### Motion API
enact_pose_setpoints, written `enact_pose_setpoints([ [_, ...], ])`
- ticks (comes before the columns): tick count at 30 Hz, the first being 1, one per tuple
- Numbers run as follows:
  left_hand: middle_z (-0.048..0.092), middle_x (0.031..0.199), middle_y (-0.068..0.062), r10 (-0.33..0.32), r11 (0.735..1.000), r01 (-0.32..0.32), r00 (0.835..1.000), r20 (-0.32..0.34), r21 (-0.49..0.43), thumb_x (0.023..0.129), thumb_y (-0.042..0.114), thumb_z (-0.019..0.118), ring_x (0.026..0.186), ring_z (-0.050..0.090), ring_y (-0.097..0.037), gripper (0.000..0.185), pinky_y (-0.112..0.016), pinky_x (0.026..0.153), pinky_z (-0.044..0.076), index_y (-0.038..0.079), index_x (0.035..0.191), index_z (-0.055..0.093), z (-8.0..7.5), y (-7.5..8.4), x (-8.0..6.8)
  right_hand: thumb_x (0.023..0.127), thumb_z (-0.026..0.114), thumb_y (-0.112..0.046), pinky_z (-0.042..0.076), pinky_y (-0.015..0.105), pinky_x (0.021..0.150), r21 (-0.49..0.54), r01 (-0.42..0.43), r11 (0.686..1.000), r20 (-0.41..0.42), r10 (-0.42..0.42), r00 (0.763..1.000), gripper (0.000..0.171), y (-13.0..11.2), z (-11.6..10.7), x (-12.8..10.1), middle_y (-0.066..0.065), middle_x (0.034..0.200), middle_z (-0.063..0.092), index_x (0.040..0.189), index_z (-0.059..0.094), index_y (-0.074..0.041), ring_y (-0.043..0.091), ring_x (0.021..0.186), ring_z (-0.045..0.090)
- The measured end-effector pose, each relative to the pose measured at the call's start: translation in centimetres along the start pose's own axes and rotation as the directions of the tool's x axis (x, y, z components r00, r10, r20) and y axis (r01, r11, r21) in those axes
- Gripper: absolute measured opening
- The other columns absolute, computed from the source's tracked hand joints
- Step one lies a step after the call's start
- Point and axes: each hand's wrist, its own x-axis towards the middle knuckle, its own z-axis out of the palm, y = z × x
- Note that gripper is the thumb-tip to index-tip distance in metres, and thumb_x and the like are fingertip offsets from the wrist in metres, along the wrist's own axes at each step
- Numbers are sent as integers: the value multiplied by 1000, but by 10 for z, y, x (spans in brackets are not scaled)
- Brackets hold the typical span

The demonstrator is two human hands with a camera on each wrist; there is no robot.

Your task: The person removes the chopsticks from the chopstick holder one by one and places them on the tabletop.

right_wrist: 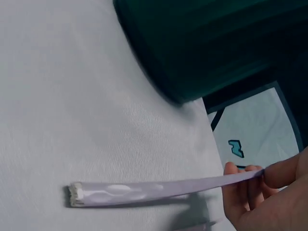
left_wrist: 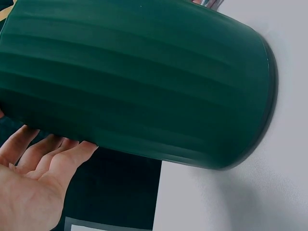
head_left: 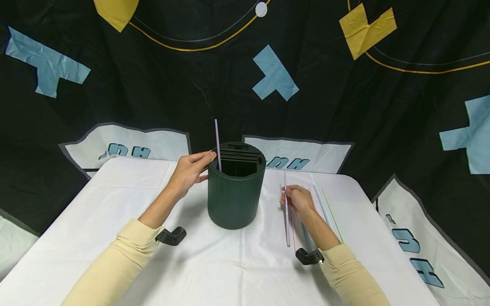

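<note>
A dark green ribbed bin point(head_left: 235, 199) stands upright with a partly open slotted top. My left hand point(head_left: 193, 168) holds its left rim, its fingers point(left_wrist: 72, 159) lying against the ribbed side. One thin lilac stick point(head_left: 217, 140) leans upright inside the opening, close to that hand; its lower end is hidden. To the right of the bin, my right hand point(head_left: 298, 199) pinches another lilac stick point(right_wrist: 144, 191) between thumb and fingers. This stick has a rough white end and slants over the cloth. Its near end is close to the tabletop; I cannot tell whether they touch.
Several thin coloured sticks, among them a blue stick point(head_left: 323, 206) and a green stick point(head_left: 332, 214), lie under and beside the right hand. White cloth covers the table point(head_left: 214, 272). A black patterned curtain point(head_left: 172, 93) hangs behind.
</note>
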Motion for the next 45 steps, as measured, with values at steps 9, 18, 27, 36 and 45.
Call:
enact_pose_setpoints([
  [9,60,145,-11,6,1000,-6,1000,0,22,101,41,62,135,56,-31,51,-50,99,55,11,143,59,-1,-1,0,100,53,-4,53,20,64,-156,-26,987,2,27,1000,26,5,-8,8,6,87,69,119,62,12,12,70,62],
  [18,60,145,-11,5,1000,-5,1000,8,8,101,40,63,135,56,-31,52,-50,99,55,11,143,59,0,0,0,97,52,-3,54,19,60,-209,-14,978,-17,11,1000,28,10,-14,11,3,80,70,118,62,14,8,64,62],
  [27,59,145,-11,4,1000,-4,1000,8,8,101,41,63,136,56,-31,52,-50,100,54,11,143,59,0,-1,0,96,52,-2,56,20,60,-275,-12,961,-32,4,999,26,16,-16,13,10,84,69,113,64,13,10,65,62],
  [36,59,145,-11,7,1000,-7,1000,10,4,101,40,62,136,55,-31,51,-50,100,54,10,143,59,0,-1,0,97,55,-6,53,19,60,-390,-1,921,-37,-14,999,25,19,-22,10,7,82,66,110,67,12,8,65,58],
  [45,60,145,-11,9,1000,-9,1000,9,-2,101,39,62,136,56,-31,51,-51,100,54,10,142,60,0,-1,0,97,52,-2,53,20,60,-389,30,921,-31,-45,998,26,7,-27,0,17,91,71,113,64,14,10,67,62],
])
